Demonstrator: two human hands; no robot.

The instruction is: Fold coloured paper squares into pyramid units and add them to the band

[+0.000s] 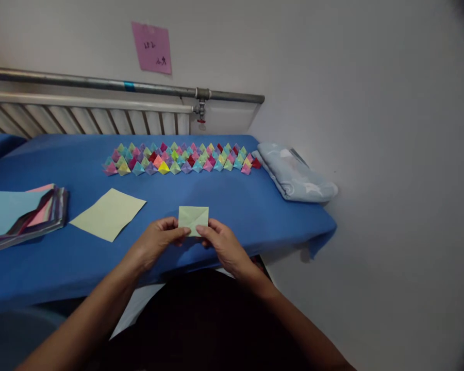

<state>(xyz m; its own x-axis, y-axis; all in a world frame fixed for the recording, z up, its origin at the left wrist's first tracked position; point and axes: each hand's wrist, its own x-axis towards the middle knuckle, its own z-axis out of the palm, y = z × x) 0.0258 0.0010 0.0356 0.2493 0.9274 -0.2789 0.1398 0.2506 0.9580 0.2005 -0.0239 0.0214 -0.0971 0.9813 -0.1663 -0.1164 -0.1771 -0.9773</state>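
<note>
A small folded square of pale green paper [193, 215] with a diagonal crease is held up near the front edge of the blue-covered table. My left hand [160, 237] pinches its lower left corner between thumb and fingers. At the lower right, my right hand [223, 241] pinches it the same way, thumb on the near face. To the left lies a flat sheet of pale green paper [109, 214]. Behind the hands, rows of small folded paper pieces [175, 167] in many colours stand on the table.
A stack of coloured paper [7, 211] lies at the left. A folded light blue blanket [299, 178] rests at the table's right end, beside the wall. Along the back run a radiator [96, 119] and a metal pipe [158, 88], below a pink note [152, 49].
</note>
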